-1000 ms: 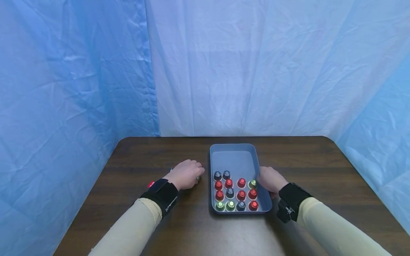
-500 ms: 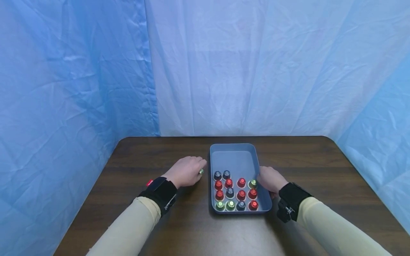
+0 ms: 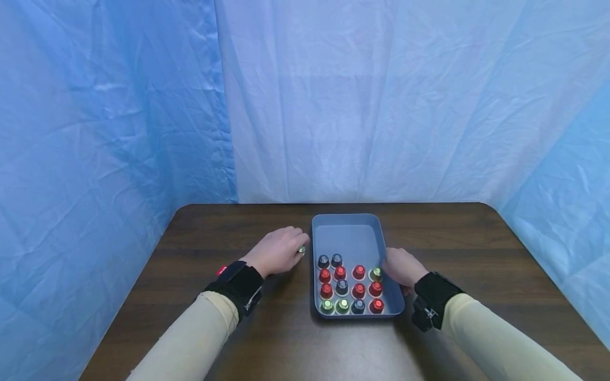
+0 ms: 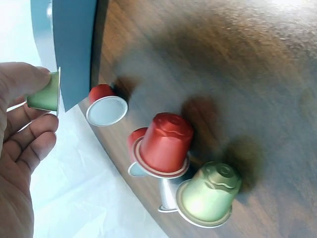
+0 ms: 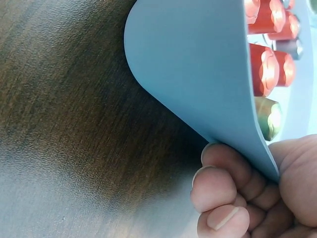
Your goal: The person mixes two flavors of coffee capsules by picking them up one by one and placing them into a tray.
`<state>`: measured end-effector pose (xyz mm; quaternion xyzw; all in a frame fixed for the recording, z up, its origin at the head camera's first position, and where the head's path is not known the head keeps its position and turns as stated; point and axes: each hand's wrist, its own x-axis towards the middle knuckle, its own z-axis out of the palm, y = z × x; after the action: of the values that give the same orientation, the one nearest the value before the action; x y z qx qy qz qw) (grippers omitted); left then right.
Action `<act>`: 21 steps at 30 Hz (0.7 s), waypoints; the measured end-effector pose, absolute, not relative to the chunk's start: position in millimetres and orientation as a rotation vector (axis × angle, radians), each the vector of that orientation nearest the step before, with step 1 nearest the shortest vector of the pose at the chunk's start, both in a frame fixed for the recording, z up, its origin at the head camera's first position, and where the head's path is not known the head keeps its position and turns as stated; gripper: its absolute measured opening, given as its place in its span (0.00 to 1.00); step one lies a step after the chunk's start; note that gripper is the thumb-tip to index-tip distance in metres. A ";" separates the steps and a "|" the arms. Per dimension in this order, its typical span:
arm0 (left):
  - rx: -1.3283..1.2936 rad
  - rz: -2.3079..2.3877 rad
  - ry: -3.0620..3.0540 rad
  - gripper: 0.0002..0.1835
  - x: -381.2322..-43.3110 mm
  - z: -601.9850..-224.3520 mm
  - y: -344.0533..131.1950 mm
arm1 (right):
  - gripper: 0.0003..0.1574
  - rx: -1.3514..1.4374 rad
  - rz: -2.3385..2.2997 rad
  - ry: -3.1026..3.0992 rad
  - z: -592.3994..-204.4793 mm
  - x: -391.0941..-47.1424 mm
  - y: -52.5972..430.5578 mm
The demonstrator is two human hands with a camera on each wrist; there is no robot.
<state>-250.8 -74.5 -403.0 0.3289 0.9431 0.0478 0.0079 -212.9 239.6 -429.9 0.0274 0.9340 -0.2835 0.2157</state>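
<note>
In the head view my left hand (image 3: 278, 251) is just left of the blue-grey tray (image 3: 348, 233). It pinches a green coffee capsule (image 4: 45, 94) between thumb and fingers, the foil lid facing away from the palm. My right hand (image 3: 404, 266) grips the tray's right wall, thumb inside and curled fingers outside, as the right wrist view shows. Red, green and dark capsules (image 3: 359, 290) stand in rows in the tray's near half. Below the left hand, loose capsules lie on the table: an upright red capsule (image 4: 166, 144), a green capsule (image 4: 208, 193) and others partly hidden.
The dark wooden table (image 3: 267, 338) carries the tray near its middle. A red capsule on its side (image 4: 106, 110) lies close to the tray's outer wall. Blue-white sheets (image 3: 362, 106) hang behind and beside the table.
The left hand has moved forward and slightly right, closer to the tray, bringing the green coffee capsule into sight. The right hand and the tray look unmoved.
</note>
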 end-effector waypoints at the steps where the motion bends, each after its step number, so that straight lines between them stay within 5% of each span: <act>1: 1.026 0.157 2.950 0.17 -251.2 -401.6 -74.3 | 0.26 0.075 -0.785 2.591 -430.2 -213.0 239.7; 21: 1.073 0.372 2.870 0.15 -246.8 -389.2 -29.4 | 0.26 0.098 -0.805 2.583 -431.0 -210.5 241.5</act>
<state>-246.8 -29.4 -389.2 0.3476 0.9295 0.1204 0.0277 -210.5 241.5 -431.0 0.0354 0.9317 -0.2904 0.2153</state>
